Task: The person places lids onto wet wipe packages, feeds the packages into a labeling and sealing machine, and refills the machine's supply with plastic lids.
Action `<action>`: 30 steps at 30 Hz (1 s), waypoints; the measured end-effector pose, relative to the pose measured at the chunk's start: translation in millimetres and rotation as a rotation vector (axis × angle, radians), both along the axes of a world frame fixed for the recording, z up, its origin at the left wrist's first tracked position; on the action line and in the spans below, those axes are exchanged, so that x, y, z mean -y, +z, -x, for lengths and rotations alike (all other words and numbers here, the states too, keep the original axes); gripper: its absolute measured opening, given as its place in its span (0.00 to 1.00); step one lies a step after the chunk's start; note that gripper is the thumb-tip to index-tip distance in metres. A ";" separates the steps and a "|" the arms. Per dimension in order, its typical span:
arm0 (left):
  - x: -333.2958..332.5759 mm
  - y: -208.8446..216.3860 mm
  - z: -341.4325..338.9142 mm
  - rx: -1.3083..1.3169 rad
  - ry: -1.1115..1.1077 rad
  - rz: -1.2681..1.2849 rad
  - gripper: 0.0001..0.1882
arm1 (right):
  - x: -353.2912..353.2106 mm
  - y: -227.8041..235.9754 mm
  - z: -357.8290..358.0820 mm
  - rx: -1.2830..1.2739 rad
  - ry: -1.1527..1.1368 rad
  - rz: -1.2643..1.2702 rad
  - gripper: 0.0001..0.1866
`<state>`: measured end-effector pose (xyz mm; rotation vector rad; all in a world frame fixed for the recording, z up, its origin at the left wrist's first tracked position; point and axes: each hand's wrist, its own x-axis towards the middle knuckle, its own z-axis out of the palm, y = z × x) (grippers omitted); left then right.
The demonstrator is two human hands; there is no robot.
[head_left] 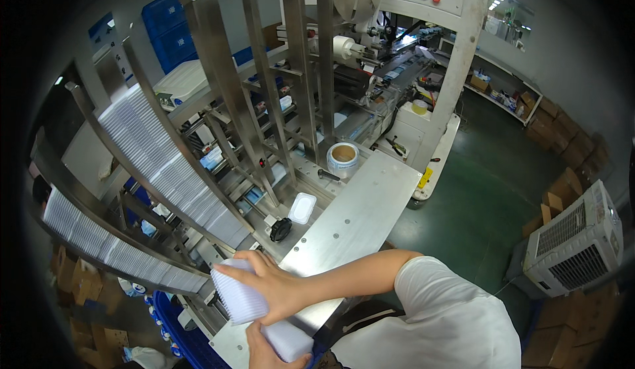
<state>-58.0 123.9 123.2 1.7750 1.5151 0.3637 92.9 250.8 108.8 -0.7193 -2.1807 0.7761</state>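
Currently, through the head camera, I see my right hand [278, 291] closed around a ribbed white block of stacked thin pieces [239, 303], its fingers spread over the top. My left hand [263, 354] grips a second, rounded white block [289, 340] just below the first; both are at the lower-left end of the long silver metal desk [357, 204]. Just beyond the right hand, a longer slanting column of layered white pieces [165, 164] and a shorter one [112, 237] lean among tall steel rails [228, 71]. Along the desk's left edge I make out a round black knob [280, 229], a small white rounded-rectangle piece [303, 208] and, near the far-left corner, a wide white roll with a brown core [343, 167]. Well off the right edge stands a boxy white air cooler [575, 237]
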 end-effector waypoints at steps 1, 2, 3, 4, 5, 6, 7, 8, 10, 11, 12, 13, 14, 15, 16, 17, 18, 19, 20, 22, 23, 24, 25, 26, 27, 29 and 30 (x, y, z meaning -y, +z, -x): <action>0.1 -2.8 3.0 0.041 -0.019 0.045 0.60 | 1.8 5.0 4.0 0.007 0.023 -0.043 0.61; 1.2 -2.9 6.9 0.100 0.004 0.092 0.61 | 4.2 9.6 9.2 0.013 0.047 -0.085 0.61; 2.1 -1.9 9.4 0.160 0.027 0.139 0.61 | 8.3 12.5 16.2 0.021 0.050 -0.073 0.60; 0.6 1.0 9.5 0.216 0.031 0.190 0.62 | 10.3 11.3 19.6 -0.021 0.015 0.006 0.61; 4.9 -15.4 17.5 0.179 -0.038 -0.017 0.59 | 11.5 8.7 30.1 -0.067 0.002 0.086 0.61; 5.5 -32.2 22.3 0.331 -0.011 -0.078 0.51 | 11.2 6.1 40.0 -0.113 -0.013 0.166 0.62; 3.3 -38.8 22.5 0.489 0.011 -0.142 0.44 | 5.1 1.8 47.4 -0.254 -0.004 0.271 0.61; 1.5 -43.6 23.3 0.647 0.032 -0.206 0.37 | 1.6 -1.0 53.8 -0.425 -0.007 0.523 0.60; -4.1 -52.0 25.4 0.653 0.026 -0.004 0.48 | -5.9 -4.8 62.3 -0.768 -0.017 1.025 0.58; -2.8 -56.0 17.9 0.754 0.056 0.026 0.47 | -10.1 -4.8 66.8 -0.793 -0.086 1.223 0.55; -1.8 -58.8 12.6 0.855 0.085 0.057 0.46 | -14.4 -7.9 72.3 -0.898 -0.118 1.376 0.55; -2.4 -60.5 12.5 0.808 0.066 0.071 0.45 | -17.2 -1.7 70.6 -0.925 -0.098 1.353 0.55; -1.7 -65.7 15.5 0.870 0.098 0.074 0.44 | -20.3 7.2 70.2 -0.948 -0.066 1.334 0.55; -1.4 -76.1 18.3 0.933 0.132 0.076 0.43 | -27.6 7.5 72.7 -1.006 -0.024 1.240 0.55; 1.1 -89.7 23.5 0.999 0.181 0.069 0.42 | -32.2 26.6 67.4 -0.971 0.010 1.189 0.55; 4.4 -109.3 31.6 1.073 0.251 0.129 0.41 | -43.8 38.3 60.6 -0.972 0.022 0.942 0.56; 9.1 -106.4 30.8 1.218 0.353 0.198 0.41 | -46.7 71.8 43.9 -0.956 0.029 0.730 0.58; 16.6 -98.7 29.5 1.362 0.468 0.237 0.40 | -60.3 97.7 36.3 -0.911 0.030 0.369 0.60; 20.8 -92.5 33.5 1.514 0.574 0.269 0.40 | -73.0 136.0 25.3 -0.795 -0.005 0.055 0.63; 24.6 -140.5 52.7 1.647 0.656 0.275 0.39 | -99.0 205.4 19.5 -0.781 0.028 -0.322 0.65; 22.6 -143.7 55.6 1.697 0.668 0.336 0.39 | -110.8 233.4 18.3 -0.672 -0.131 -0.600 0.65; 20.8 -145.2 56.8 1.743 0.670 0.409 0.39 | -123.6 261.4 16.9 -0.560 -0.360 -0.890 0.64; 22.0 -141.1 52.8 1.712 0.736 0.370 0.38 | -136.9 289.1 17.9 -0.492 -0.593 -1.143 0.64; 25.7 -135.8 50.5 1.676 0.812 0.319 0.37 | -154.2 308.9 27.5 -0.487 -0.581 -1.281 0.64; 30.4 -134.1 53.0 1.671 0.851 0.265 0.37 | -149.3 327.9 46.9 -0.441 -0.587 -1.360 0.60; 26.1 -146.7 57.3 1.665 0.825 0.291 0.38 | -160.0 352.4 59.0 -0.150 -0.724 -1.515 0.59; 22.9 -162.4 62.0 1.606 0.746 0.276 0.38 | -177.4 354.8 60.1 0.074 -0.828 -1.565 0.62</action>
